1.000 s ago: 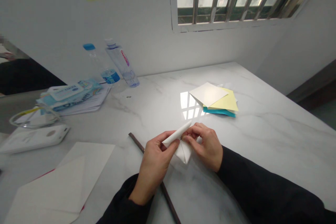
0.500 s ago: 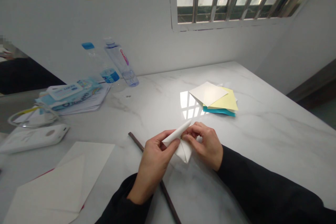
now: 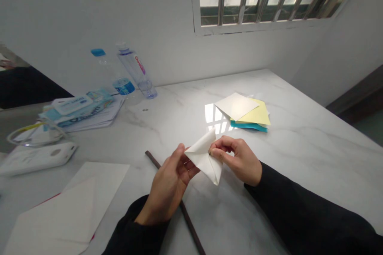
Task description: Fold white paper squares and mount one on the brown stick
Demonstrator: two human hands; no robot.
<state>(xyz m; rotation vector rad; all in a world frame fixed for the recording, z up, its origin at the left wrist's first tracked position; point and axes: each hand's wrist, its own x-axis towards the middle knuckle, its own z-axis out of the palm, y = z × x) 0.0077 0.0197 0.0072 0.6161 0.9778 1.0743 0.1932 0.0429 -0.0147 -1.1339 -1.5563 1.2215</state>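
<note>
Folded white paper (image 3: 206, 157) is held between both hands above the table (image 3: 239, 215), toward its near edge. The right hand (image 3: 237, 159) has thumb and index fingers clamped on the paper's middle. The left hand (image 3: 170, 183) supports it from the side, its thumb raised apart from the other fingers, which lie under the paper. A dark stick (image 3: 188, 217) passes beneath the left hand. Toward the far edge lie stacked colored sheets (image 3: 249, 115), the topmost pale one overlapping yellow and teal.
</note>
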